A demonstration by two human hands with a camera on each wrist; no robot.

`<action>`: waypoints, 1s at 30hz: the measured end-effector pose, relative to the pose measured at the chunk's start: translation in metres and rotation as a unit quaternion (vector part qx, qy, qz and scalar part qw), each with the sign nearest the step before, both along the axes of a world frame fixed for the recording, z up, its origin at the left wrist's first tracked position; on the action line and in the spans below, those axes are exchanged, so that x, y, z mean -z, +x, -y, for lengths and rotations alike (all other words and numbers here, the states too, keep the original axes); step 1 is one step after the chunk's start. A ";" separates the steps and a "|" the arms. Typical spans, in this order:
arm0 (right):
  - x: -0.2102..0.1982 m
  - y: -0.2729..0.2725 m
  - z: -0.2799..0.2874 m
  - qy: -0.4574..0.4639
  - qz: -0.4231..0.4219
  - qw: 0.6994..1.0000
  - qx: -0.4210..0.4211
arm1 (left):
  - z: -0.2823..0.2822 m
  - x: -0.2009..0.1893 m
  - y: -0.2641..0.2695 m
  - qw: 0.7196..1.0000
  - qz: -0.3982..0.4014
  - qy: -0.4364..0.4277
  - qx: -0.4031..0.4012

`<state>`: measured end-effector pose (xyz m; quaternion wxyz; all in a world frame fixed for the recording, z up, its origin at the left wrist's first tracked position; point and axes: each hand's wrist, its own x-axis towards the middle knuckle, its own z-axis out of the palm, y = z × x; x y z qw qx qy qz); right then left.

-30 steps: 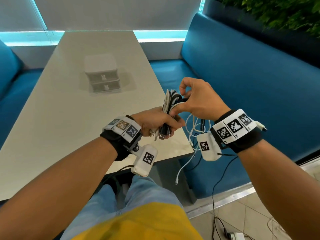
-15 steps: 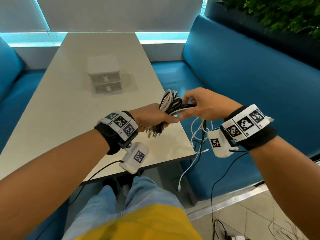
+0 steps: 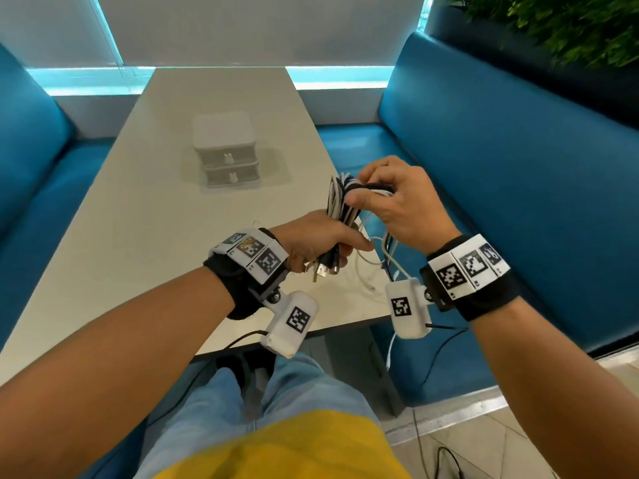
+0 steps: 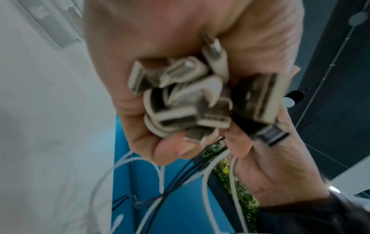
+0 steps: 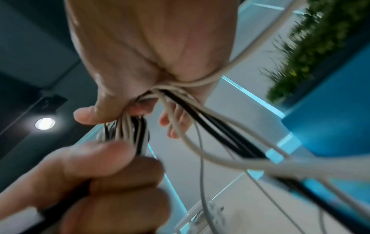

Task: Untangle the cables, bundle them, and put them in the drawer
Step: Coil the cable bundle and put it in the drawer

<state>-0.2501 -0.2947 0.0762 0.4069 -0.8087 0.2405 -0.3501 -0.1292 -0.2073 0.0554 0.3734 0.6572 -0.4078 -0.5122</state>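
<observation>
Far back on the bench (image 3: 145, 209), the small drawer unit (image 3: 226, 155) sits shut, well apart from the work. The left hand (image 3: 318, 242) has its grip closed round the gathered cables (image 3: 340, 198) and their plugs. The right hand (image 3: 397, 202) pinches strands at the bundle's top, loose tails dangling below; bundling looks half done, stowing not begun.

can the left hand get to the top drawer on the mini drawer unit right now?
Probably not: the left hand grips the cable bundle, and the drawer unit sits further up the table, though nothing lies between.
</observation>
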 end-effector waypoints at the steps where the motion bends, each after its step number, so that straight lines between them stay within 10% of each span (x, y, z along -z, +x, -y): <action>1: 0.001 0.003 -0.003 0.039 0.039 0.999 0.003 | 0.000 0.000 -0.001 1.000 -0.006 -0.001 0.000; 15: 0.004 0.007 -0.024 0.304 0.071 0.941 -0.129 | 0.002 -0.002 -0.005 0.995 -0.010 0.031 0.097; 30: 0.020 0.009 -0.020 0.178 0.091 0.980 -0.017 | -0.005 -0.002 0.011 0.990 -0.005 0.078 0.114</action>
